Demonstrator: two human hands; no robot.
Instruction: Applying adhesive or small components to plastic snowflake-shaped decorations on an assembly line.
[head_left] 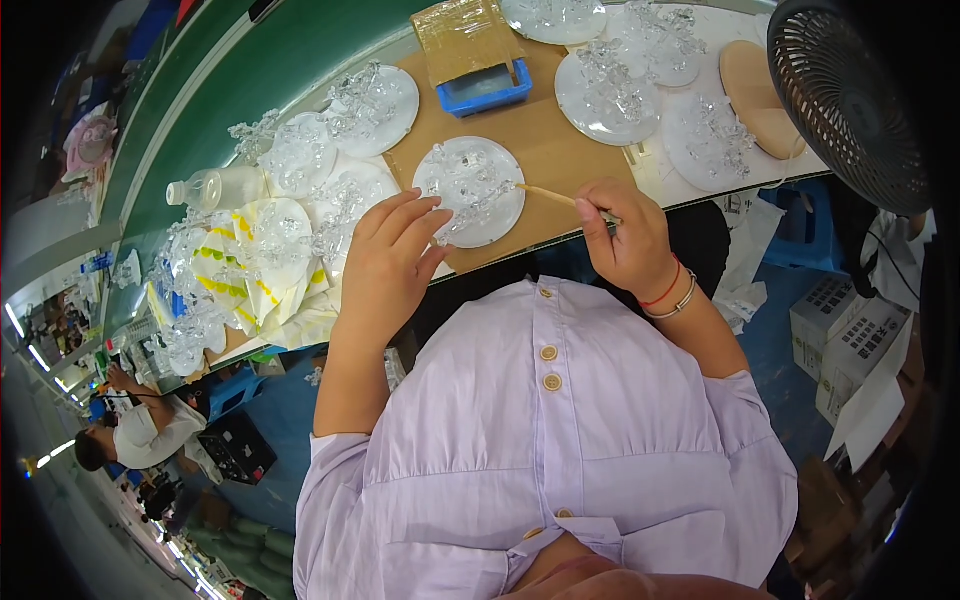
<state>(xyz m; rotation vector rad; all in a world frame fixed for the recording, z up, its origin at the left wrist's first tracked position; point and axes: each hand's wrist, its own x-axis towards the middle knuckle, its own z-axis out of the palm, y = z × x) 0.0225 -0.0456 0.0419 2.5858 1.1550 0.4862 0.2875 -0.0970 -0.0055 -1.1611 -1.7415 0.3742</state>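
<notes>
A white round plate (500, 217) with small clear pieces on it lies on brown cardboard in front of me. My left hand (392, 250) is at the plate's left side, fingers curved and apart, fingertips over its edge; whether they press on it I cannot tell. From the right, my right hand (628, 237) pinches a thin yellowish stick (548, 194). Its tip reaches the clear pieces at the plate's right edge. It may be a fine brush; the tip is too small to tell.
More white plates with clear pieces (372, 108) crowd the left and the back right (606, 95). A blue tray (487, 93), partly under a taped cardboard box (465, 40), stands behind. A clear bottle (215, 189) lies left. A black fan (850, 95) stands right.
</notes>
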